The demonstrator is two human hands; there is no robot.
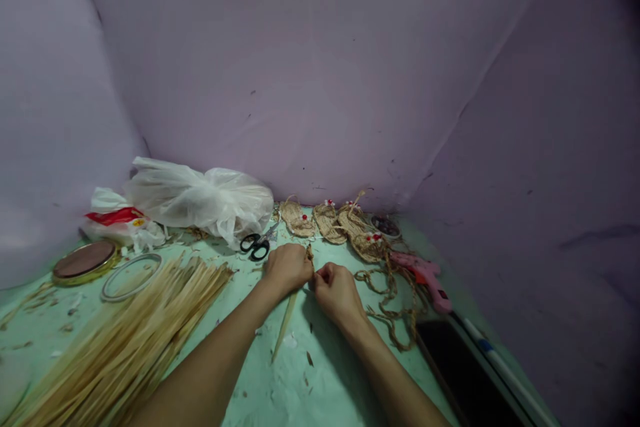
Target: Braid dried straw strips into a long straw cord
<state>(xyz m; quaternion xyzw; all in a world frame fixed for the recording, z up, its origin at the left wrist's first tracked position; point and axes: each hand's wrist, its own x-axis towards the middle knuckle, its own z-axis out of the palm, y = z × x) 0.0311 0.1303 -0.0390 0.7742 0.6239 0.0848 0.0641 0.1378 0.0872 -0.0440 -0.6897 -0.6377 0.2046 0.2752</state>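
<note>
My left hand (pixel 287 267) is closed around a thin braid of straw (pixel 311 255), whose loose strands (pixel 284 327) trail back towards me over the green table (pixel 280 393). My right hand (pixel 336 290) is closed in a pinch on the same braid, just right of the left hand. The two hands touch at the fingertips. A long finished braid of straw rope (pixel 393 310) lies looped on the table right of my right hand.
A big bundle of straw stalks (pixel 125 340) lies at the left. Black scissors (pixel 255 245), a white plastic bag (pixel 200 199), a round tin lid (pixel 84 260) and a ring (pixel 131 275) sit behind. Small woven straw sandals (pixel 330 221), a pink glue gun (pixel 425 277) and a dark tablet (pixel 460 367) are at the right.
</note>
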